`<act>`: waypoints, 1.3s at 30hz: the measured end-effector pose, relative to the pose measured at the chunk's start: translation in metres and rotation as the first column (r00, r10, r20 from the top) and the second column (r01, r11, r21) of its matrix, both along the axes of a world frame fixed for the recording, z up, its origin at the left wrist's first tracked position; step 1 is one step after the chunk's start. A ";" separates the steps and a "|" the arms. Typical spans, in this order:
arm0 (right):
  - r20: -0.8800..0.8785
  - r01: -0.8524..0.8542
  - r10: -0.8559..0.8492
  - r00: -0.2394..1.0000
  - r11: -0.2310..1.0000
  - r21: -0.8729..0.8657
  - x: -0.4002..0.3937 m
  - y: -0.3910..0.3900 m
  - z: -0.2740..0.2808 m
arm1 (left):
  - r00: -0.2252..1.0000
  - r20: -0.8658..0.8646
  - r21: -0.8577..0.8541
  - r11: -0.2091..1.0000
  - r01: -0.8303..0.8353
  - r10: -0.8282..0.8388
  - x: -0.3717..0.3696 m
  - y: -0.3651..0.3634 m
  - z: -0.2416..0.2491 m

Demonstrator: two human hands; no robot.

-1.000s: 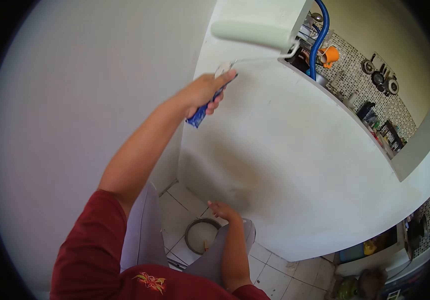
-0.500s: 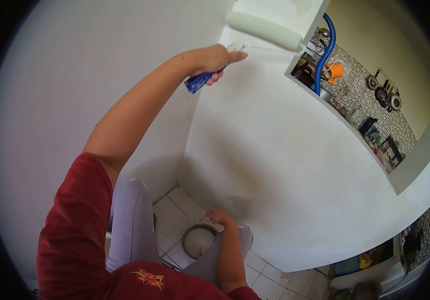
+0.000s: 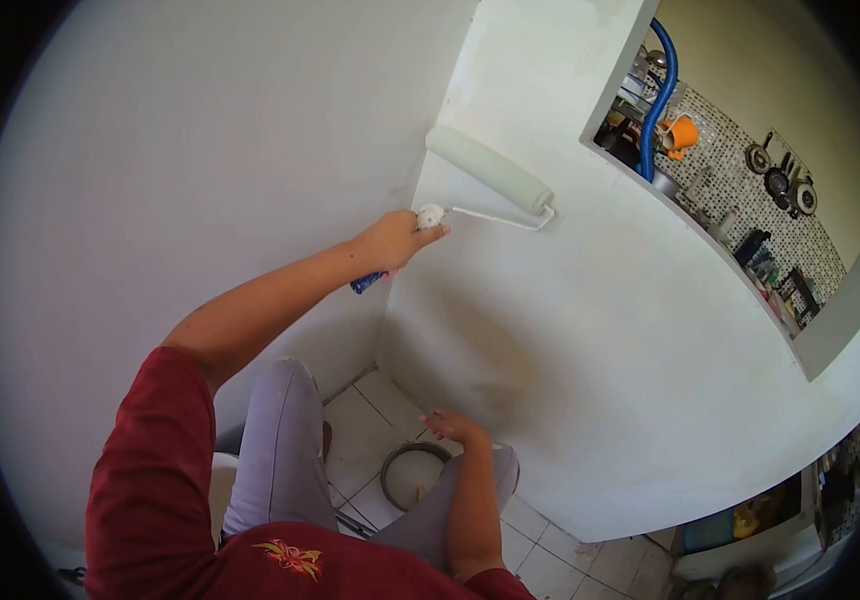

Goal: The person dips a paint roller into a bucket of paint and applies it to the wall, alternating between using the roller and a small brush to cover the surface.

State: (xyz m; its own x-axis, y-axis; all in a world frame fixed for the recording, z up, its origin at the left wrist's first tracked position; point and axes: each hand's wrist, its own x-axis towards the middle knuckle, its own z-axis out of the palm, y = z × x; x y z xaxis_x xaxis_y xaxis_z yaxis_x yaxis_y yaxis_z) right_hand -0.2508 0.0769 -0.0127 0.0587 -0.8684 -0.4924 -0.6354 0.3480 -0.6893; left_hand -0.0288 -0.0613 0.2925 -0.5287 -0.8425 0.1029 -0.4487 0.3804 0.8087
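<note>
My left hand (image 3: pixel 390 243) is closed round the blue handle (image 3: pixel 367 282) of a paint roller. The roller's pale, paint-covered sleeve (image 3: pixel 490 170) lies against the white half-wall (image 3: pixel 590 300), near the corner on the left. Its bent wire frame, whitened with paint, runs from the sleeve's right end back to my hand. Low in the view, my right hand (image 3: pixel 453 425) hangs by my right knee with its fingers loosely apart and nothing in them. Just below that hand, a round grey-rimmed container (image 3: pixel 387 470) sits on the floor, partly hidden by my leg.
A plain side wall (image 3: pixel 250 150) rises on the left. Through the opening at upper right are a blue hose (image 3: pixel 662 100), an orange mug (image 3: pixel 683 132) and hanging pans (image 3: pixel 777 183). White tiles (image 3: pixel 360 425) cover the floor. A low cabinet (image 3: pixel 760 540) stands at lower right.
My left hand has brought the roller down the half-wall, away from the opening's edge. The view has shifted slightly. My right hand stays by the knee.
</note>
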 end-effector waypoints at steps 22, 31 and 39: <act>-0.120 -0.110 0.111 0.986 0.994 0.015 0.009 -0.012 -0.005 | 0.998 -0.066 0.208 0.978 0.032 -0.018 -0.011 -0.001 0.031; -0.071 -0.162 0.155 0.985 0.982 -0.100 0.019 -0.016 -0.006 | 0.991 -0.134 0.177 0.983 0.052 -0.028 -0.014 0.011 -0.066; 0.902 0.274 0.075 0.425 0.939 -0.207 0.107 -0.002 0.028 | 0.988 -0.153 -0.077 0.997 -0.006 -0.006 -0.016 0.055 -0.236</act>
